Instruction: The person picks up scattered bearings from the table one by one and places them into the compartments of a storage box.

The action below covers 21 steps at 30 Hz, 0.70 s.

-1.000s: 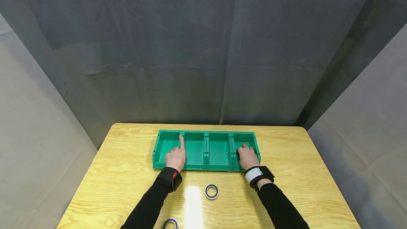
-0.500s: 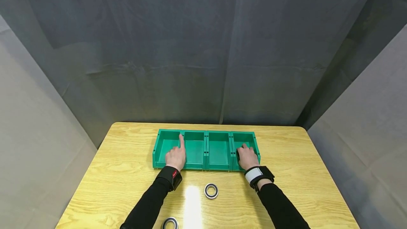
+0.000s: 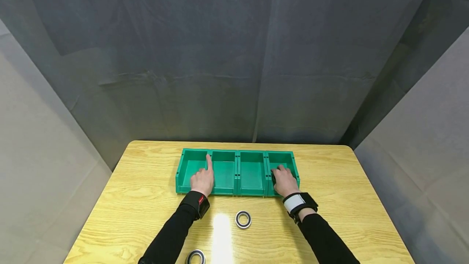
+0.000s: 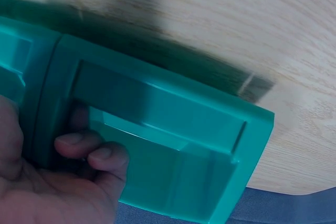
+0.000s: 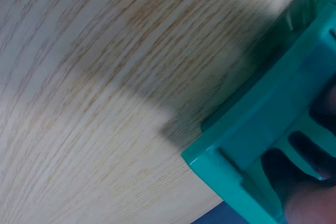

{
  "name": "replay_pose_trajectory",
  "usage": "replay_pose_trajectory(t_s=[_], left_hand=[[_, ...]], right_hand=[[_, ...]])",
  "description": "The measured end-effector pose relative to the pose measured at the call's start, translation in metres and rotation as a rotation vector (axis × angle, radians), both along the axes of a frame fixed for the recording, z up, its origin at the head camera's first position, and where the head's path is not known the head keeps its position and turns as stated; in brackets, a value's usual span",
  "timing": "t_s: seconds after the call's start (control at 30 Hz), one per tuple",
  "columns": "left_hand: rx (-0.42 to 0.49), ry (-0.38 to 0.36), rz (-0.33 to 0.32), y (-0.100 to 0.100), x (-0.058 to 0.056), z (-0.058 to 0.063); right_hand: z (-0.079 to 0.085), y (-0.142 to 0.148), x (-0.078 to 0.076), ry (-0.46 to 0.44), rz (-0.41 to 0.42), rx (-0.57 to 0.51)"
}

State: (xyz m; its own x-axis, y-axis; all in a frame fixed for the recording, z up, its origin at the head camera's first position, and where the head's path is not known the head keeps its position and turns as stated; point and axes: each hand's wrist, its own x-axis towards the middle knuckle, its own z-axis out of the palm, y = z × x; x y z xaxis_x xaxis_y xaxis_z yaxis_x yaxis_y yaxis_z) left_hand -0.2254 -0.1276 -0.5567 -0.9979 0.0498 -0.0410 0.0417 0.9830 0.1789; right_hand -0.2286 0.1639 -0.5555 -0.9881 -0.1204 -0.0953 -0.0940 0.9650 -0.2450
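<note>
A row of joined green plastic bins [image 3: 250, 176] stands on the wooden table, dividers running front to back. My left hand [image 3: 202, 181] grips the divider between the two leftmost bins, its index finger stretched forward along the top. In the left wrist view, curled fingers [image 4: 107, 157] reach into the end bin. My right hand [image 3: 286, 182] holds the divider beside the rightmost bin, with fingers bent down inside that bin. Deep shadow covers those fingers [image 5: 283, 174] in the right wrist view, and the right thumb is hidden.
One ball bearing [image 3: 237, 219] lies on the table [image 3: 329, 215] in front of the bins. Nearer, a second bearing [image 3: 196, 252] is cut by the lower frame edge. A grey curtain [image 3: 220, 72] hangs behind the table, with pale panels at both sides.
My right hand and wrist shift slightly, its index finger moving a little left at the divider. The left hand, bins and bearings stay as they were.
</note>
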Motion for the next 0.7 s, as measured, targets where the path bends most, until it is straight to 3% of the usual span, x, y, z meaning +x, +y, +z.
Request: replay_pose_trajectory(t_s=[0.43,0.7], left_hand=[[0.003,0.008,-0.003,-0.001,0.001,-0.001],[-0.01,0.02,-0.007,0.001,0.002,-0.002]], right_hand=[[0.013,0.002,0.014,0.106,0.0,-0.107],[0.011,0.011,0.031,0.208,0.002,-0.208]])
